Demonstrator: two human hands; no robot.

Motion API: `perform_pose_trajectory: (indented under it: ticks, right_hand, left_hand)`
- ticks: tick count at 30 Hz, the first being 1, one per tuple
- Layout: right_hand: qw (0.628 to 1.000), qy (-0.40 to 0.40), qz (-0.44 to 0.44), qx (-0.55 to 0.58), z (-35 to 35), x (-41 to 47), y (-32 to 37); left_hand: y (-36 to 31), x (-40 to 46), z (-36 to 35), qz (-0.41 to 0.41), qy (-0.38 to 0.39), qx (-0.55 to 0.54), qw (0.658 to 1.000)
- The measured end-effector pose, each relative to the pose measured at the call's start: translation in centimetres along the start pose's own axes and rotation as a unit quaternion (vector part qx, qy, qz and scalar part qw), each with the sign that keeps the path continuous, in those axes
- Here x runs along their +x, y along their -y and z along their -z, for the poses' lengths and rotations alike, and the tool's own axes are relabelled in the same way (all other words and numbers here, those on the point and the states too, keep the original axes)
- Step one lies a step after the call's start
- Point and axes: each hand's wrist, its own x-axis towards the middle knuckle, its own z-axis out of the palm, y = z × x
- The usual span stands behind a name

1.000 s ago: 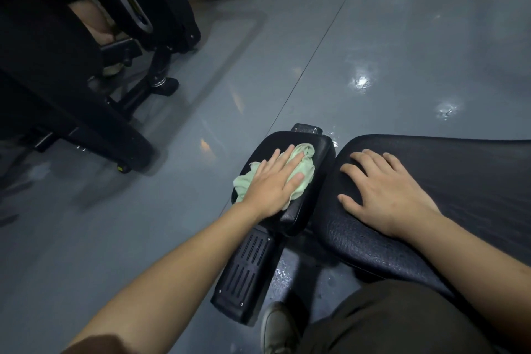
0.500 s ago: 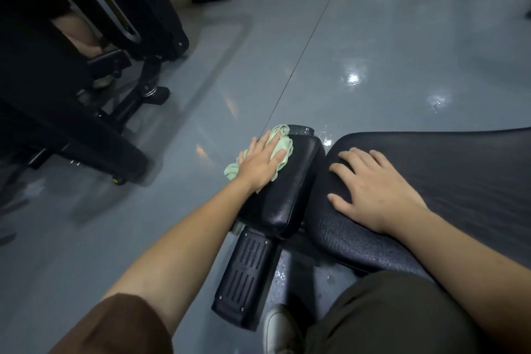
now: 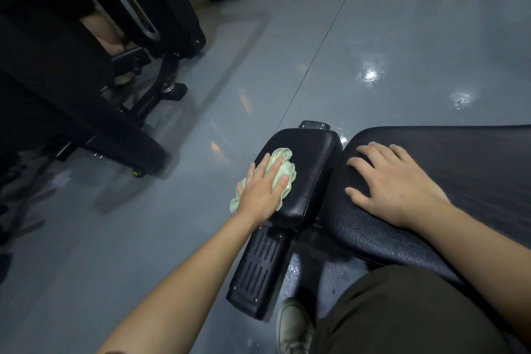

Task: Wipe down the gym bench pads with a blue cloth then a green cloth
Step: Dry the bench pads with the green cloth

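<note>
From the head view, the green cloth (image 3: 280, 174) has slid back from the small pad's (image 3: 311, 169) far corner to its near left edge, so the second wipe seems well underway. The left hand (image 3: 263, 191) presses it flat with straight fingers. The right hand (image 3: 395, 182) rests spread and empty on the big pad (image 3: 459, 169).
</note>
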Motion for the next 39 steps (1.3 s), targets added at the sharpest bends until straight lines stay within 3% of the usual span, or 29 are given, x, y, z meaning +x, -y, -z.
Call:
perform_pose_trajectory:
  ticks: [6, 10, 19, 26, 31, 39]
  right_hand:
    - [1.0, -0.002, -0.002, 0.001, 0.0, 0.0, -0.1]
    - [1.0, 0.0, 0.001, 0.0, 0.0, 0.0, -0.1]
    - [1.0, 0.002, 0.001, 0.001, 0.2, 0.0, 0.0]
    - [1.0, 0.003, 0.0, 0.002, 0.3, -0.2, 0.1]
    - [1.0, 0.003, 0.002, -0.001, 0.2, 0.0, 0.1]
    - [1.0, -0.001, 0.005, 0.008, 0.1, 0.0, -0.2]
  left_hand:
    - [1.2, 5.2, 1.3, 0.007, 0.008, -0.03, 0.999]
    - [1.2, 6.2, 2.2, 0.053, 0.019, -0.089, 0.994]
    - [1.4, 2.2, 1.0, 0.16, -0.049, -0.117, 0.979]
    - [1.2, -1.1, -0.9, 0.167, -0.089, -0.16, 0.969]
    - [2.4, 1.6, 0.3, 0.174, -0.038, -0.152, 0.972]
    - [1.4, 7.9, 2.5, 0.115, 0.035, -0.158, 0.98]
